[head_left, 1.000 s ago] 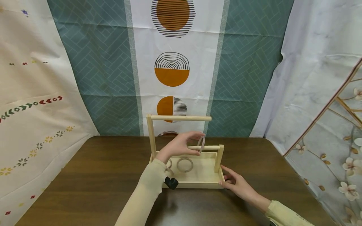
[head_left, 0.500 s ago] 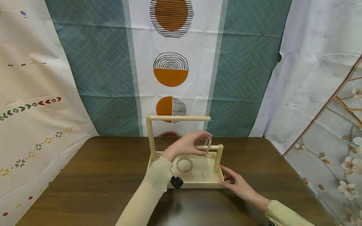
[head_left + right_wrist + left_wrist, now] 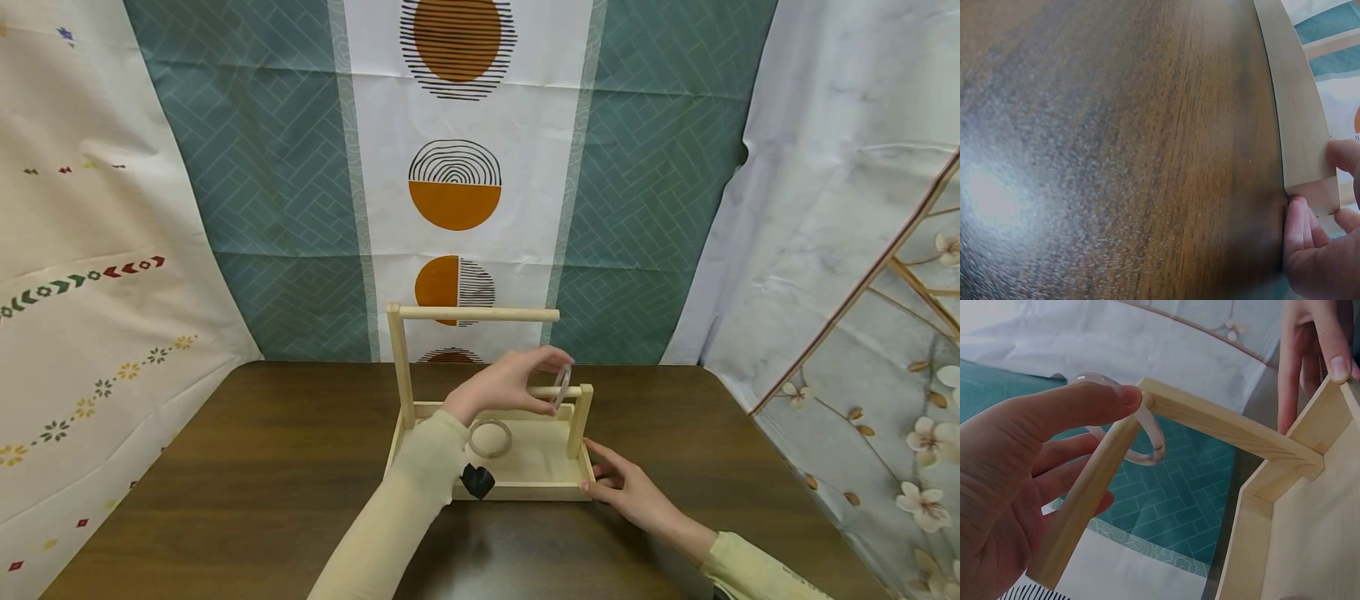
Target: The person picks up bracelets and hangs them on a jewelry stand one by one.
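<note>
My left hand [image 3: 506, 385] pinches a pale, translucent bangle [image 3: 1157, 442] between thumb and fingers. The bangle encircles the lower rod [image 3: 1082, 503] of a light wooden bangle stand, close to the rod's post [image 3: 581, 421]. That rod's free end points left, near my palm. My right hand [image 3: 628, 492] grips the front right corner of the stand's tray [image 3: 525, 492], thumb at the front and fingers along the side. Another bangle [image 3: 510, 438] lies flat inside the tray. My left forearm hides the tray's left part.
A taller post [image 3: 402, 367] rises at the tray's left, with its upper rod [image 3: 480, 313] reaching right above my left hand. The stand rests on a dark brown wooden table [image 3: 300, 467]. Patterned cloths [image 3: 660, 208] hang behind and at both sides.
My left hand has slid the bangle rightward along the lower rod toward its post. The forearm now covers the bangles at the tray's left. My right hand has stayed at the corner.
</note>
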Motion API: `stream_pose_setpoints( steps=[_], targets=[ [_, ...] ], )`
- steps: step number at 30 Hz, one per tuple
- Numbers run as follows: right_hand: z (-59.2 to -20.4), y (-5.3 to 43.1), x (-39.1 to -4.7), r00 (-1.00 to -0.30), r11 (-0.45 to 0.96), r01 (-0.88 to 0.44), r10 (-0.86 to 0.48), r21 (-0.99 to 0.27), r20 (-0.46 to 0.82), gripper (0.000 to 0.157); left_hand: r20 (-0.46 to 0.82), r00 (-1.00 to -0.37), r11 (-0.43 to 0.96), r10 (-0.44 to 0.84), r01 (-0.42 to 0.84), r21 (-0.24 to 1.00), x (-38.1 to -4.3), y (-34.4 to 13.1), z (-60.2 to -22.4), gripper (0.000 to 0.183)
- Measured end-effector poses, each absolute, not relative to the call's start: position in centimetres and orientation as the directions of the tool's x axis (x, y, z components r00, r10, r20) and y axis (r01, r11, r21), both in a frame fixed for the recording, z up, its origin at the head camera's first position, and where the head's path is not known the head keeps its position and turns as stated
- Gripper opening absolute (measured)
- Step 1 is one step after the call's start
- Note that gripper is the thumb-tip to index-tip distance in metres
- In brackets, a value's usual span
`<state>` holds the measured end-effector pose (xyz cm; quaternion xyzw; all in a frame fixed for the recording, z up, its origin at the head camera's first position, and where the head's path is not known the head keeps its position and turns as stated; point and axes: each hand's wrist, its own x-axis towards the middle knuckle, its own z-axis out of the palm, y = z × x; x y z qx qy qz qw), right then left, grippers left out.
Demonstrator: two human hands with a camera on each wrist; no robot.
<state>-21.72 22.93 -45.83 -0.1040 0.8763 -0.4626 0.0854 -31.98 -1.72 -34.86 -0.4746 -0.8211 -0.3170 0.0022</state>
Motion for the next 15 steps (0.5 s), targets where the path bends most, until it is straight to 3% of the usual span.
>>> stream_pose_setpoints(
  steps=[15],
  targets=[
    [-45.87, 22.92, -21.72, -0.963, 0.536, -0.099, -0.264, -0.838, -0.055, 0.073, 0.202, -0.574, 0.416, 0.793, 0.754, 0.509, -31.7, -1.0, -35.22, 0.066]
  ],
)
